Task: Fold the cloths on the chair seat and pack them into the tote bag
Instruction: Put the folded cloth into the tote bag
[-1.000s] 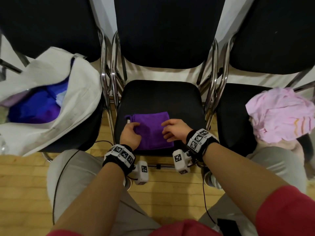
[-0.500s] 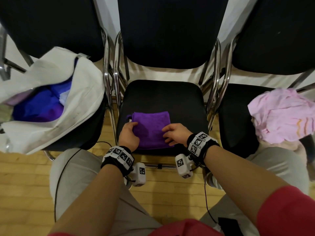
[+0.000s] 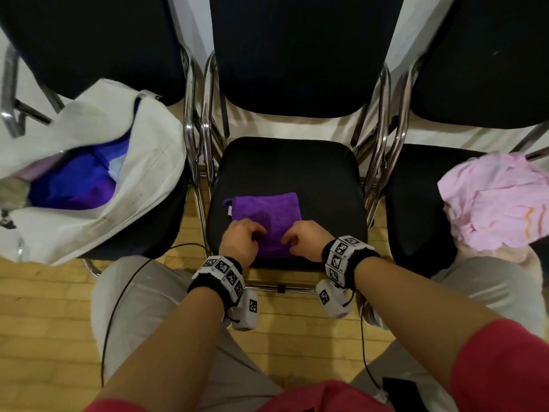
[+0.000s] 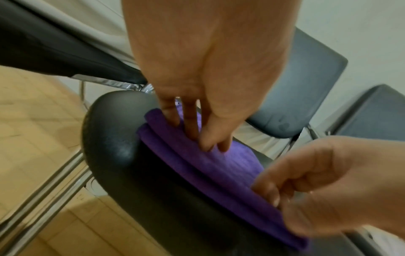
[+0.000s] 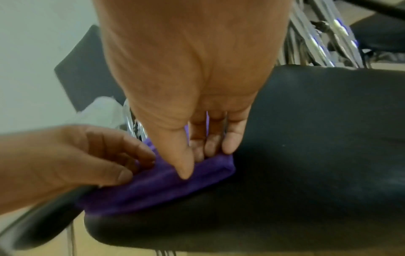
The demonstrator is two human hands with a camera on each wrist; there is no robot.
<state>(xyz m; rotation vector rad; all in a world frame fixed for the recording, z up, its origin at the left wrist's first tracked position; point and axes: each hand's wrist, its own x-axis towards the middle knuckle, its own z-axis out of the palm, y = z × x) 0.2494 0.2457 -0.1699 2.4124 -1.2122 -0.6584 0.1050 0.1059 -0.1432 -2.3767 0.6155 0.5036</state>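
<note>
Looks like a meeting or waiting room: three black padded chairs with chromed tube frames (image 3: 381, 120) set in a row against a plain white wall (image 3: 398, 40), standing on pale wooden strip flooring (image 3: 44, 322) beneath those chairs.

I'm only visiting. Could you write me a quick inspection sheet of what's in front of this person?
Surface: black middle chair seat.
Job's things: folded purple cloth near the seat's front edge; open tote bag on the left chair, blue and purple fabric inside.
Clutter: pink cloth pile on the right chair.
Grippers: left hand and right hand pinch the purple cloth's near edge.
Cables: black wires hanging from the wrist bands.
Surroundings: wooden floor.
</note>
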